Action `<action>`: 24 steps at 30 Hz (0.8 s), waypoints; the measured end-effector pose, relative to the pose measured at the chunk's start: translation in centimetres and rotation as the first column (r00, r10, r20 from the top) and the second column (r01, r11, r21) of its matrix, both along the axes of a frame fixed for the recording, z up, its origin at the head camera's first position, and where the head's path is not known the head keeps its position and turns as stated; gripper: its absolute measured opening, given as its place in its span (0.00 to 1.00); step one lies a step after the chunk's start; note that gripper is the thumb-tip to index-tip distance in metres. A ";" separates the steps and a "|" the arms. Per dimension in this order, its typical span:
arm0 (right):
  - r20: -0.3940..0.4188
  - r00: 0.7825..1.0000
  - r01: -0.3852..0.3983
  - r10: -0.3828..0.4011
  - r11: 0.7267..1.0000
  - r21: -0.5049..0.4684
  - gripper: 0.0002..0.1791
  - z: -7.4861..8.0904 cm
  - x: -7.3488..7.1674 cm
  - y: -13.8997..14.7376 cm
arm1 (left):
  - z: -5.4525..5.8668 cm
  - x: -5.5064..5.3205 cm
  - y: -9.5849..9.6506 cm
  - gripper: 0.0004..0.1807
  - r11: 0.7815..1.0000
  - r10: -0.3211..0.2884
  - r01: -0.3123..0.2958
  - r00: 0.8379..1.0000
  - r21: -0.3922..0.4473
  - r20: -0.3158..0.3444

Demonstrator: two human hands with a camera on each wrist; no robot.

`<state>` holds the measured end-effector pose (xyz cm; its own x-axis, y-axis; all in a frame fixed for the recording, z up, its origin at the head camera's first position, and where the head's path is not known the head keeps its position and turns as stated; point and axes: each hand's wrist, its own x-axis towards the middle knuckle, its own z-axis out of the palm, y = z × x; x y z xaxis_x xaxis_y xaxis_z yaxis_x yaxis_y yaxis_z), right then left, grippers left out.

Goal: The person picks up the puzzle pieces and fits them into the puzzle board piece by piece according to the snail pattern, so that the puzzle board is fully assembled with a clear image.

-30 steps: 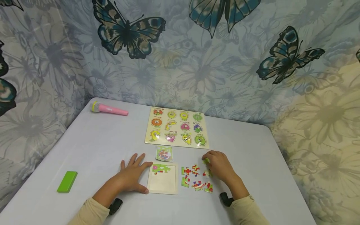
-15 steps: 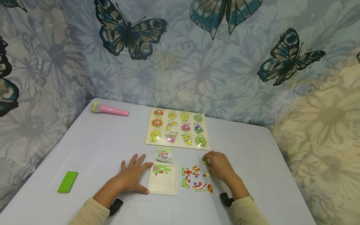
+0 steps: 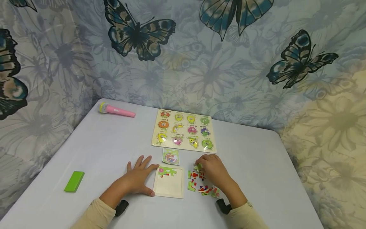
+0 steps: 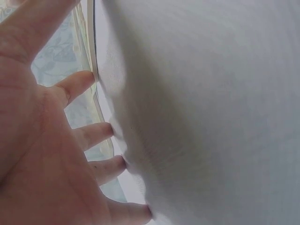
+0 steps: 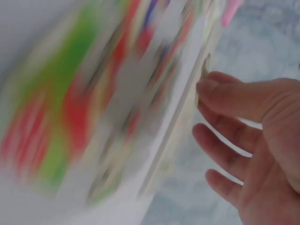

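My right hand [image 3: 215, 171] pinches a green jigsaw piece [image 3: 197, 167] between thumb and fingertips. In the right wrist view the piece [image 5: 205, 68] shows edge-on, raised above the table. Under and beside that hand lie several loose jigsaw pieces [image 3: 204, 189] in red, green and white, partly covered by it. With fingers spread, my left hand [image 3: 135, 180] rests on the table, thumb and index finger touching the left edge of a square wooden puzzle frame [image 3: 168, 196]. Joined green pieces [image 3: 171, 171] fill the frame's upper left. Left wrist view: fingertips [image 4: 89, 77] against the frame's edge.
Just behind the frame lies a small picture card [image 3: 171, 156]. Farther back is a fruit puzzle board [image 3: 184, 130]. A pink toy microphone [image 3: 120, 111] lies at the far left, and a green block [image 3: 74, 181] at the near left. Patterned walls border the table.
My right hand has moved left toward the frame, carrying the green jigsaw piece over the loose ones. My left hand stays at the frame. The head view has shifted slightly.
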<state>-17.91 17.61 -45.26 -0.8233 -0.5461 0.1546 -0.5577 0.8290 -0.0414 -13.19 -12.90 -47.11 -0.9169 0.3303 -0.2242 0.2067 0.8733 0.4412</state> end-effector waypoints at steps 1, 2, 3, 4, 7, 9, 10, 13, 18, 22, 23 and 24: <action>-0.009 0.999 -0.032 0.032 0.999 0.001 0.13 0.1 0.2 -0.7 | 0.0 0.0 0.0 0.55 1.000 0.001 -0.001 1.000 0.002 0.001; -0.012 0.998 -0.062 0.062 0.998 0.001 0.13 0.2 0.4 -1.3 | 0.0 0.0 0.0 0.55 1.000 0.001 -0.001 1.000 0.004 0.001; -0.011 0.996 -0.089 0.089 0.996 -0.002 0.13 0.2 0.6 -2.0 | -0.1 0.0 0.1 0.55 1.000 0.001 -0.001 1.000 0.004 0.001; -0.002 0.994 -0.111 0.111 0.994 -0.005 0.13 0.2 0.8 -2.6 | -0.1 0.0 0.1 0.55 1.000 0.001 -0.001 1.000 0.006 0.000; 0.029 0.989 -0.148 0.148 0.989 -0.005 0.12 0.1 1.2 -4.0 | -0.1 0.0 0.1 0.55 1.000 0.000 0.000 1.000 0.003 -0.004; 0.049 0.987 -0.154 0.155 0.988 -0.007 0.12 -0.1 1.4 -4.6 | -0.1 0.0 0.2 0.55 1.000 0.000 0.000 1.000 0.000 -0.008; 0.053 0.987 -0.154 0.154 0.988 -0.007 0.11 -0.2 1.5 -4.8 | -0.1 0.0 0.2 0.55 1.000 0.001 -0.001 1.000 -0.001 -0.008; 0.054 0.987 -0.150 0.150 0.989 -0.002 0.11 -0.5 1.6 -5.3 | 0.0 -0.1 0.3 0.55 1.000 0.002 -0.002 1.000 -0.005 -0.006; 0.023 0.989 -0.148 0.148 0.989 0.000 0.10 -0.9 1.8 -5.6 | 0.1 -0.1 0.3 0.55 1.000 0.000 0.000 1.000 -0.005 -0.003; 0.003 0.990 -0.141 0.141 0.990 0.000 0.10 -1.0 1.9 -5.8 | 0.0 -0.2 0.1 0.55 1.000 -0.001 0.001 1.000 -0.010 -0.006; 0.002 0.990 -0.138 0.138 0.990 0.000 0.10 -1.0 1.9 -5.9 | 0.0 -0.2 0.1 0.55 1.000 0.000 0.000 1.000 -0.011 -0.005; 0.000 0.991 -0.136 0.136 0.991 0.001 0.10 -1.0 1.9 -5.9 | 0.0 -0.2 0.1 0.55 1.000 -0.001 0.001 1.000 -0.014 -0.004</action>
